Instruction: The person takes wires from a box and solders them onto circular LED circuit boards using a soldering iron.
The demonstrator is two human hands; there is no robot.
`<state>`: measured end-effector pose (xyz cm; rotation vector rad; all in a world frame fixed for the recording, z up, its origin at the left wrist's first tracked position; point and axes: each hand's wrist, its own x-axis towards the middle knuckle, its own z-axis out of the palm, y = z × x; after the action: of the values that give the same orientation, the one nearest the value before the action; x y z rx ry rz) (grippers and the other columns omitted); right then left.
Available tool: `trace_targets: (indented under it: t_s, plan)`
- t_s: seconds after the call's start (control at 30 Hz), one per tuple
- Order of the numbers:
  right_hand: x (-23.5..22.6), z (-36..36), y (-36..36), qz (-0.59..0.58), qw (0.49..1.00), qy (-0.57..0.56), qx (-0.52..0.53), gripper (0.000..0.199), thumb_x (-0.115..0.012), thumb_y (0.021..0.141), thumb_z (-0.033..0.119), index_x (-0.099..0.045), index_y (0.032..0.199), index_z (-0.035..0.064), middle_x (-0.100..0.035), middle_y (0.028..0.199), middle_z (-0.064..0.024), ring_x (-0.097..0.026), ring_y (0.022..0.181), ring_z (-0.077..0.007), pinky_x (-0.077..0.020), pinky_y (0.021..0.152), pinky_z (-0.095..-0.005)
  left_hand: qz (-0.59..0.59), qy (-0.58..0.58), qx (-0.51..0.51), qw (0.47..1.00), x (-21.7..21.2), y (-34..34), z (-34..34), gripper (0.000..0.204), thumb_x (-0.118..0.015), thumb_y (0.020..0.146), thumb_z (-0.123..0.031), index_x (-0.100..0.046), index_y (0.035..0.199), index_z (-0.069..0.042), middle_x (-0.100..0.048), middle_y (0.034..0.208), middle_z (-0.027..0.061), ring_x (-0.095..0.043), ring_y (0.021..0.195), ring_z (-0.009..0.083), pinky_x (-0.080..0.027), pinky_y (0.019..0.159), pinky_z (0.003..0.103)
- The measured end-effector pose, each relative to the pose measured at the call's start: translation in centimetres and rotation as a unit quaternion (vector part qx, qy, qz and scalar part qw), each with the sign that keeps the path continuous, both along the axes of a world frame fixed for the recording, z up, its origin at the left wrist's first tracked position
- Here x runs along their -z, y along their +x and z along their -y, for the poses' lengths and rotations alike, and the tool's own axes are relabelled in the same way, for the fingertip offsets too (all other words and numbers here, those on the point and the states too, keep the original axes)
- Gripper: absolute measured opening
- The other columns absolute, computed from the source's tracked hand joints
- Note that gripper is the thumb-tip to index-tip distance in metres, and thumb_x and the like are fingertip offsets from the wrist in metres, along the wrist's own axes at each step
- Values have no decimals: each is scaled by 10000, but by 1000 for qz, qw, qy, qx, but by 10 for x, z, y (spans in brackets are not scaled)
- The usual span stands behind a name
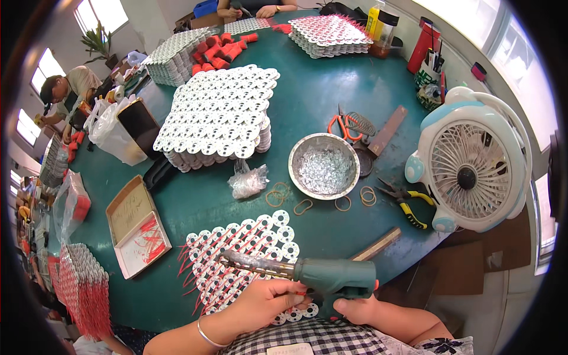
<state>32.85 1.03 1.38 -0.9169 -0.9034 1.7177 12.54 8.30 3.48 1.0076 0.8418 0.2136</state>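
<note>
My right hand point(358, 309) is wrapped round the handle of a dark green heat gun point(337, 274) held level above the table's near edge. Its long, stained metal barrel points left. Just below the gun body, my left hand point(266, 305) is closed in a pinch. A speck of red shows at its fingertips, but what they hold is too small to make out. Under the barrel lies a sheet of round white circuit boards point(220, 260), with thin red wires slanting across it. Part of that sheet is hidden by my left hand and the gun.
Beyond stand a stack of white board sheets point(219, 112) and a metal bowl of silvery bits point(324, 167). Yellow-handled pliers point(408, 204), a white fan point(467, 168) and a wooden strip point(377, 244) are at right. A cardboard box point(135, 231) holds red wires. Co-workers sit farther off.
</note>
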Motion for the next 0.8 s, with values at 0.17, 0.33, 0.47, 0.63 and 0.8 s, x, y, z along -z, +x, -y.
trace_targets:
  t_s: [0.17,0.33,0.47,0.63,0.8]
  plan:
    - [-6,-15,8,-52,990,64,112,551,-582,847,300,-417,1276,-5,-527,1211,-166,-518,1125,-256,-416,957,-414,40,110,-52,992,9,21,-12,175,-554,883,-16,-634,1038,-11,-652,924,56,-597,800,109,-485,686,241]
    - [-26,-22,29,-73,948,135,279,551,-512,890,400,-400,1261,8,-532,1169,-213,-531,1106,-321,-408,992,-458,135,406,-65,902,13,50,-34,164,-518,883,26,-624,1007,7,-646,960,124,-622,800,173,-506,714,269]
    - [-24,-5,35,-68,948,127,284,536,-492,901,398,-387,1256,11,-544,1149,-223,-542,1088,-324,-407,991,-469,60,434,2,899,26,50,-38,217,-569,848,8,-644,1047,-32,-648,921,101,-613,823,192,-485,713,273]
    - [-16,-1,33,-75,957,77,268,652,-537,875,425,-323,1318,-3,-528,1163,-253,-533,1106,-350,-411,976,-491,-26,306,28,951,2,44,-35,230,-568,864,-16,-636,1084,-17,-656,923,93,-618,815,152,-488,733,259]
    - [-11,-8,24,-88,984,69,137,679,-554,880,336,-264,1376,-25,-456,1307,-228,-454,1220,-349,-352,1021,-468,-7,-111,-21,994,-9,33,-25,266,-530,903,-17,-561,1160,44,-649,992,147,-651,833,182,-536,670,241]
